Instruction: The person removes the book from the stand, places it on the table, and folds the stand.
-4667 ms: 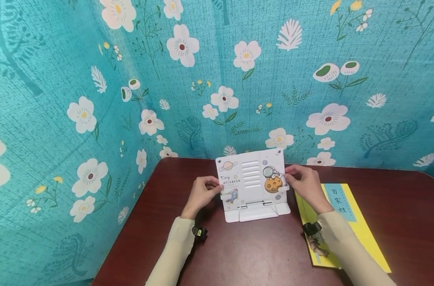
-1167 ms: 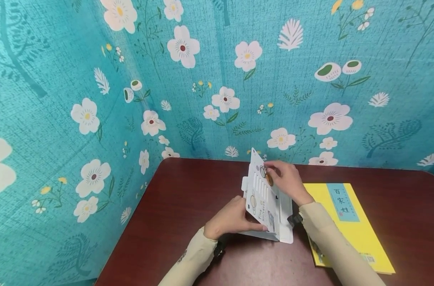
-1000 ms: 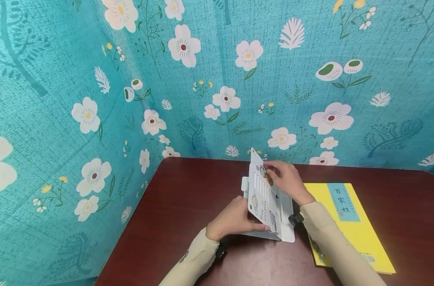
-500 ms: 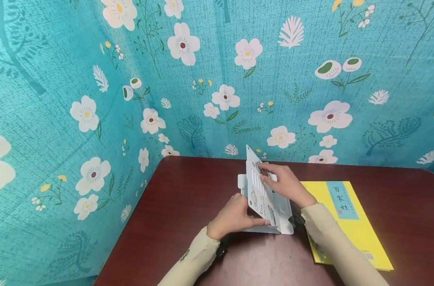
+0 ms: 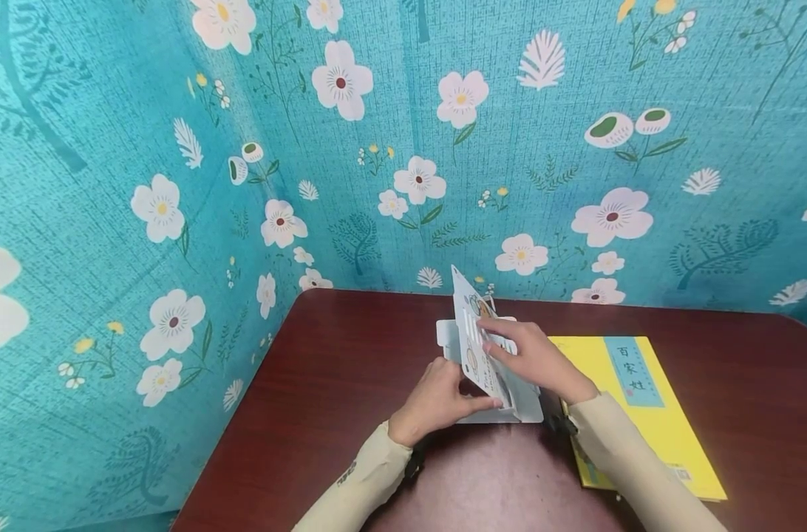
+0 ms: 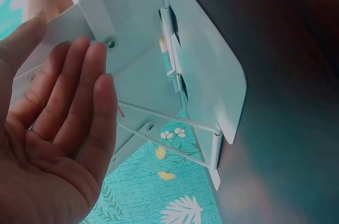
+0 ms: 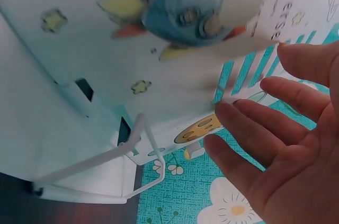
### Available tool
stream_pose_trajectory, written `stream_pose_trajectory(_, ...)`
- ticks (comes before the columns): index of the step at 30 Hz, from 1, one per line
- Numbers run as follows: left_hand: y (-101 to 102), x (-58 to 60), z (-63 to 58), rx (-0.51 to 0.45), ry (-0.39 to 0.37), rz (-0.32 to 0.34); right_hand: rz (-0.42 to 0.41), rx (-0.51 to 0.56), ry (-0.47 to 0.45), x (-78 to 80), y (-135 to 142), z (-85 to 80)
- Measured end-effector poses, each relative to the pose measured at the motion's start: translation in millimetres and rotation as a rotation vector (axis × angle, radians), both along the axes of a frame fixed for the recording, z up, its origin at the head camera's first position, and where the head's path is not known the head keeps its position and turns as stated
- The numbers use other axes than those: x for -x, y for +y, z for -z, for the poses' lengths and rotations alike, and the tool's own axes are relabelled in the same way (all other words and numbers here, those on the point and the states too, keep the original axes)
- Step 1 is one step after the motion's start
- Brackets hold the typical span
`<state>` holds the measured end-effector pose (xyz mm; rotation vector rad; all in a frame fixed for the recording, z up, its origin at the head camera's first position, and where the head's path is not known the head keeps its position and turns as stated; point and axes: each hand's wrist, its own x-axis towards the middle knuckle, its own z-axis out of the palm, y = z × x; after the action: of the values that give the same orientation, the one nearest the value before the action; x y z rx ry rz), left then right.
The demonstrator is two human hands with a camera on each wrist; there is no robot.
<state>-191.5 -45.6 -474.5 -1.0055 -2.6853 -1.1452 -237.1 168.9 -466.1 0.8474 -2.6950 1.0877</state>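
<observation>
A white metal book stand [image 5: 465,307], printed with planets and "Tiny universe", stands turned sideways on the table, its panel tilted over its base. My left hand [image 5: 433,403] grips the panel's near side edge, thumb on the printed face and the other fingers behind it. In the left wrist view the stand's back shows a hinge [image 6: 172,44] and a wire leg [image 6: 169,117]. My right hand [image 5: 536,358] has its fingers extended at the printed face, fingertips right at the slots. A wire page holder [image 7: 85,165] sticks out low on the front in the right wrist view.
A yellow book [image 5: 676,443] with a blue title label lies to the right, partly under the right forearm. The dark red table [image 5: 350,347] reaches back to a teal flowered cloth [image 5: 390,111], which also hangs along the left.
The stand has turned from facing front to sideways and shifted slightly left. My right hand has left the panel's far edge and slid nearer, fingers straighter. My left hand keeps its grip.
</observation>
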Motion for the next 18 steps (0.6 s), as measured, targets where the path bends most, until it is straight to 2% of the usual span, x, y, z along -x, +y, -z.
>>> stream_pose_trajectory(7, -4, 2.2, 0.5, -0.024, -0.038, 0.053, -0.004, -0.003, -0.073, -17.6, 2, 1.3)
stream_pose_trajectory(9, -6, 4.1, 0.8, -0.015, -0.025, 0.055, -0.006, -0.009, -0.07, -21.2, 2, 3.0)
stream_pose_trajectory(18, -14, 17.2, 6.3, 0.03, 0.029, -0.084, -0.005, 0.0, -0.039, -35.3, 0, 1.3)
